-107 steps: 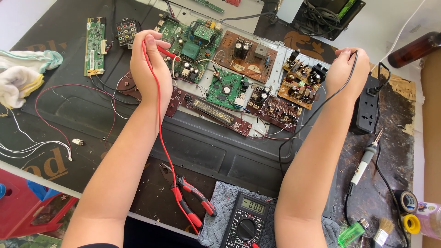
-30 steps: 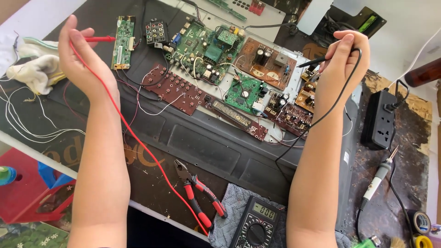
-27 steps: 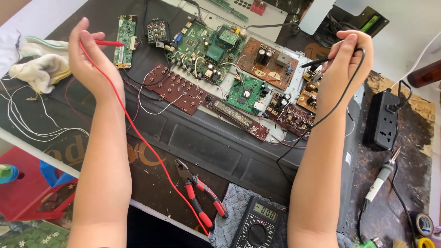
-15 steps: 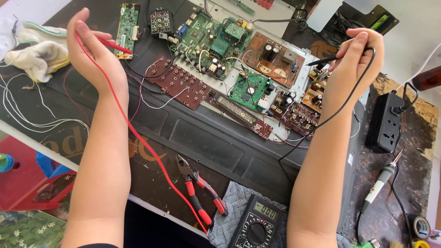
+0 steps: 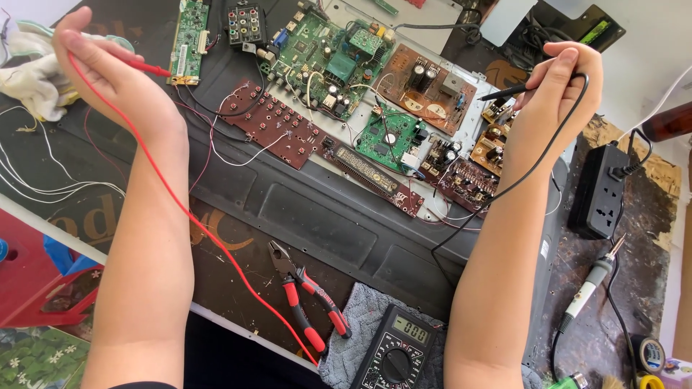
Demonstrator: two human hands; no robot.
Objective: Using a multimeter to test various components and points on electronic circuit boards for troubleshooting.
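My left hand (image 5: pixel 108 68) is raised over the left of the bench and grips a red test probe (image 5: pixel 140 67), whose red lead (image 5: pixel 202 230) trails down toward me. My right hand (image 5: pixel 559 90) grips a black test probe (image 5: pixel 504 92), tip pointing left above the brown circuit boards (image 5: pixel 497 140); its black lead (image 5: pixel 519 180) loops down. Between the hands lies an opened appliance chassis (image 5: pixel 324 209) with green circuit boards (image 5: pixel 328 50) and a red-brown button board (image 5: pixel 277 124). A black multimeter (image 5: pixel 396 353) rests on a grey cloth (image 5: pixel 353 317) near me.
Red-handled pliers (image 5: pixel 306 302) lie beside the multimeter. A black power strip (image 5: pixel 602 191), a soldering iron (image 5: pixel 591 284) and tape rolls (image 5: pixel 649 353) sit at the right. A white rag (image 5: pixel 29 75) and loose white wires (image 5: pixel 43 187) lie at the left.
Both hands lifted off the boards and moved apart; the left hand swung far left with the red probe. Over the last second the hands barely moved while the view shifted.
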